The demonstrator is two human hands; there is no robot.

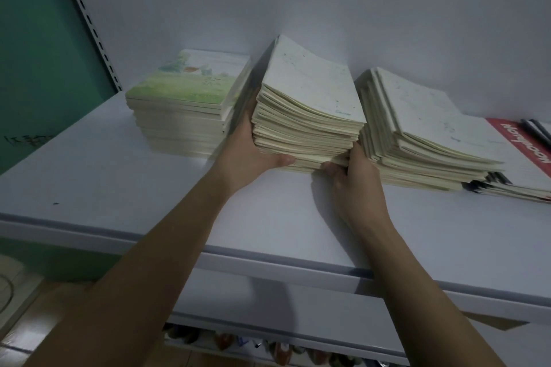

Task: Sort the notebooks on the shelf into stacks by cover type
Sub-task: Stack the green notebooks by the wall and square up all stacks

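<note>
Three piles of notebooks stand on the white shelf [119,188]. The left stack [190,89] has a green meadow picture on its top cover. The middle stack [310,89] has plain cream covers, and both hands grip it. My left hand [253,152] holds its left side, thumb across the front edge. My right hand [354,176] clasps its lower right corner. To the right, a slumped cream pile [423,116] fans out sideways.
A red-covered notebook [524,143] with white lettering lies flat at the far right, with dark-edged notebooks [536,128] behind it. The white back panel rises behind the piles. A green wall and a slotted upright stand on the left. Lower shelves hold small items.
</note>
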